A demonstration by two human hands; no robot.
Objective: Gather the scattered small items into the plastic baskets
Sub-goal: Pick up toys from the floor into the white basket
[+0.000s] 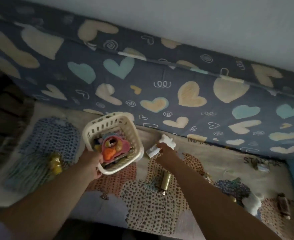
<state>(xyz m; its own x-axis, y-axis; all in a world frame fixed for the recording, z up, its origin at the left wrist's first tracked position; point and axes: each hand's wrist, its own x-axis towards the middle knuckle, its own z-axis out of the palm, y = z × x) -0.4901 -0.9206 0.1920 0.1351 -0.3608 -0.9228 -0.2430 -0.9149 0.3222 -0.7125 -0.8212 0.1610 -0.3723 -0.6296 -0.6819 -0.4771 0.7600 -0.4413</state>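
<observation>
Home bedroom: bed w/ patchwork blanket (pixel 151 201) & heart-print mattress (pixel 160 87) propped against plain wall (pixel 194 23).

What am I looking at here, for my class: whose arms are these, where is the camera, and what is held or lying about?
There is no machine: a person wears one camera on the head, looking down at their own arms. The left hand grips the rim of a cream plastic basket, which holds a pink and orange toy. The right hand reaches a small white item on the patterned blanket; blur hides whether it grips it. A gold cylinder and a yellow shiny piece lie loose on the blanket.
</observation>
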